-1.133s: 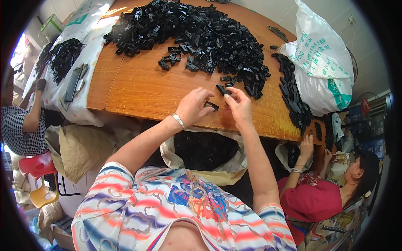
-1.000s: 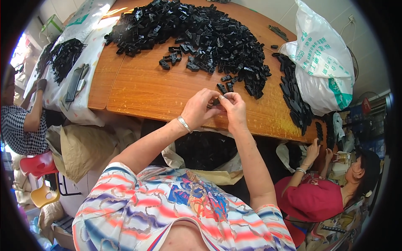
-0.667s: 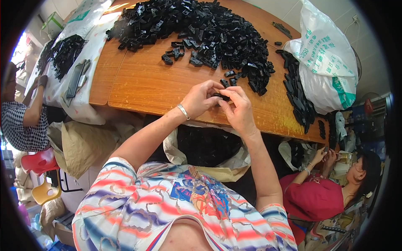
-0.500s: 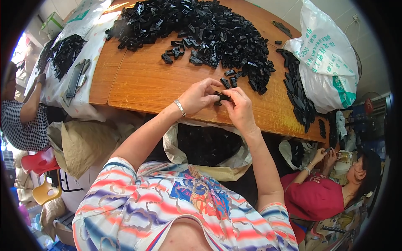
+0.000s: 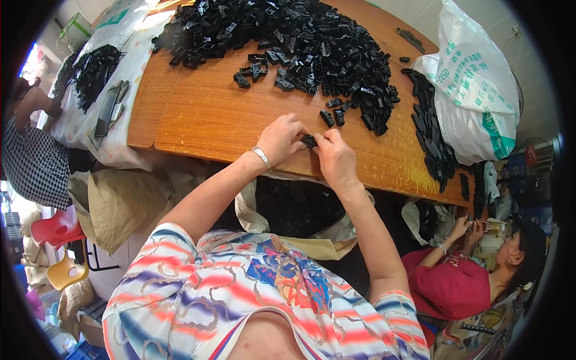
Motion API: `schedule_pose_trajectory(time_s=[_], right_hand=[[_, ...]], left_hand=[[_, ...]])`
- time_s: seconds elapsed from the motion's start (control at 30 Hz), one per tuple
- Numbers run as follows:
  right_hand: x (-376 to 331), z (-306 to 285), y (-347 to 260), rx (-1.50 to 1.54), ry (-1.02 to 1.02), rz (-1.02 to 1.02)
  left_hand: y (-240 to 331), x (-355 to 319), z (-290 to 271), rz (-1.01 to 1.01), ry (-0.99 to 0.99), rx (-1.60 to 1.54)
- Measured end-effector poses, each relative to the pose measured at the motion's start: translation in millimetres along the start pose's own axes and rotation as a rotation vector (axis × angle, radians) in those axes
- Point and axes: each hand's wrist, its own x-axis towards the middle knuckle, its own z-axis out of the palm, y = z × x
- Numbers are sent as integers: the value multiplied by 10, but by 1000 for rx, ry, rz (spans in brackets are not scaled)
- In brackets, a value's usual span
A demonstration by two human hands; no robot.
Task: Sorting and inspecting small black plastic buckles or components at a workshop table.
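Both hands drawn together at the near edge of the worktop (image 5: 210,120), centre of the frame. Left hand (image 5: 281,139) and right hand (image 5: 337,161) pinched from either side on one small black plastic piece (image 5: 309,141), fingertips closed tight around it, only a sliver of it showing between them. A second ago the hands a touch higher and further out toward the loose pieces; now pulled back toward the body, piece brought along and pressed between both grips. Looks like a picked part now being fitted or snapped together rather than fetched. Silver bracelet (image 5: 261,158) on the left wrist. Just beyond the fingers, a few stray black pieces (image 5: 333,115), then the big black heap (image 5: 300,36) filling the upper middle of the frame, seemingly unchanged. Below the worktop edge, an open bag (image 5: 288,204) with dark parts inside, right under the hands. To the right, a white printed sack (image 5: 474,90) and a row of black parts (image 5: 433,132). Lower right, another person in red (image 5: 450,288) busy with own hands. Far left, a second pile on white cloth (image 5: 90,69).
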Motion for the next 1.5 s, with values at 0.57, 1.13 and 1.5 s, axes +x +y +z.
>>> schedule_pose_trajectory(time_s=[0.57, 1.13, 1.5], right_hand=[[-368, -248, -199, -125, -166, -45], [729, 160, 344, -310, -136, 158], [352, 342, 315, 252, 47, 688]], left_hand=[[-151, 114, -262, 37, -119, -173], [-440, 543, -324, 68, 164, 171], [-249, 279, -283, 179, 49, 110]])
